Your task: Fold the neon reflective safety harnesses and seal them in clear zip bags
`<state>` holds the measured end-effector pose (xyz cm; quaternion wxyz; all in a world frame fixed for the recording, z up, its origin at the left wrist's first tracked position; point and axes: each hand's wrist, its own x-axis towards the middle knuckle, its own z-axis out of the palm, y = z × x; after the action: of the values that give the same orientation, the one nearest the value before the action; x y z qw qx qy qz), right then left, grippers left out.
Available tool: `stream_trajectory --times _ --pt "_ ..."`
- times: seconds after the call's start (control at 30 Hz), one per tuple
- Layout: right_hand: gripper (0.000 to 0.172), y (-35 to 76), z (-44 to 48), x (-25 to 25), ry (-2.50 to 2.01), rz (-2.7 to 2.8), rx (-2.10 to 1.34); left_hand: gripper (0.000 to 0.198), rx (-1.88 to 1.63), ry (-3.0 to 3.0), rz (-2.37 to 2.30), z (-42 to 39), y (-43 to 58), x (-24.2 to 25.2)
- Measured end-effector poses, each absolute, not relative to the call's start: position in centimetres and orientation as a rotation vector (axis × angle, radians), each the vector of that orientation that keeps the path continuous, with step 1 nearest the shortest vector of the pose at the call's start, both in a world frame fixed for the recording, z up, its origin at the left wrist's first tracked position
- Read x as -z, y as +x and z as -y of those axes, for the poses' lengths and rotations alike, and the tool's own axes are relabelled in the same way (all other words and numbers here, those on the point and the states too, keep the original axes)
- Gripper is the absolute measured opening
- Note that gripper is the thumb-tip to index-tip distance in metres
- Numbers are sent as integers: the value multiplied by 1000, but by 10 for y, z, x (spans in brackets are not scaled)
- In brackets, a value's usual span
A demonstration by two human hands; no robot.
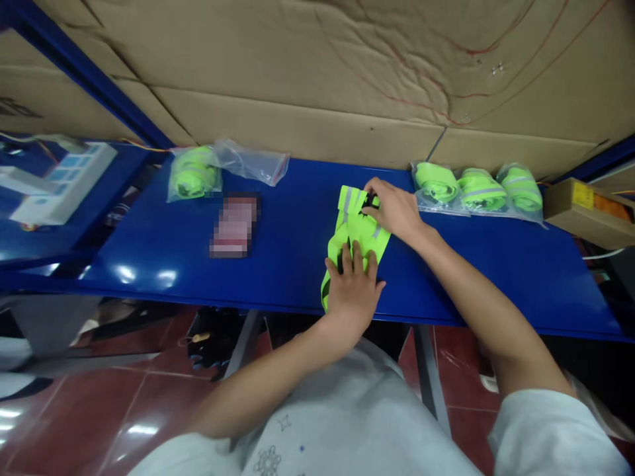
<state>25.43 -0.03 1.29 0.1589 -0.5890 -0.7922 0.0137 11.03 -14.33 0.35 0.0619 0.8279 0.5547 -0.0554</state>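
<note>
Left hand: the left hand [353,284] is down flat, palm on the near end of a neon-green fabric piece with grey reflective stripes [358,231]. The fingers are spread and straight, pressing rather than gripping.
Right hand: the right hand [394,210] is up at the far end of the same piece. The fingers are bent and closed onto the fabric, with the tips at a small black part [370,200] there.
Green piece: it lies lengthwise between the two hands, near the middle of the glossy blue metal table [288,251]. Its near end reaches the front edge and dips just over it.
Right of the hands: three rolled green bands in clear plastic bags [479,190] sit in a row along the back of the table, just beside the right hand.
Far right: a brown cardboard box with a yellow label [588,208] sits past the row of bags.
Left side: another bagged green roll [194,172] lies at the back, with a clear bag with a red seal strip [253,162] touching it.
In front of those: a blurred pinkish rectangle [234,226] lies flat, well apart from the hands.
Far left: a white boxy device with blue panels [59,182] sits on a neighbouring blue surface.
Backdrop: flattened brown cardboard sheets [322,79] stand behind the table.
Below: there is a red tiled floor [99,423].
</note>
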Motion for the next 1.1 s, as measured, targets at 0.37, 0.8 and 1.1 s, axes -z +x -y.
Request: stream_trajectory --times 0.37,0.8,1.1 --pt "35 248 50 4 -1182 2783 266 64 100 2481 -1650 139 109 0" --pt "55 259 9 24 -1449 2298 -690 74 -12 2652 -1491 173 65 -15" --pt "49 250 18 29 -1443 2270 -671 51 -76 3051 -1109 197 16 -11"
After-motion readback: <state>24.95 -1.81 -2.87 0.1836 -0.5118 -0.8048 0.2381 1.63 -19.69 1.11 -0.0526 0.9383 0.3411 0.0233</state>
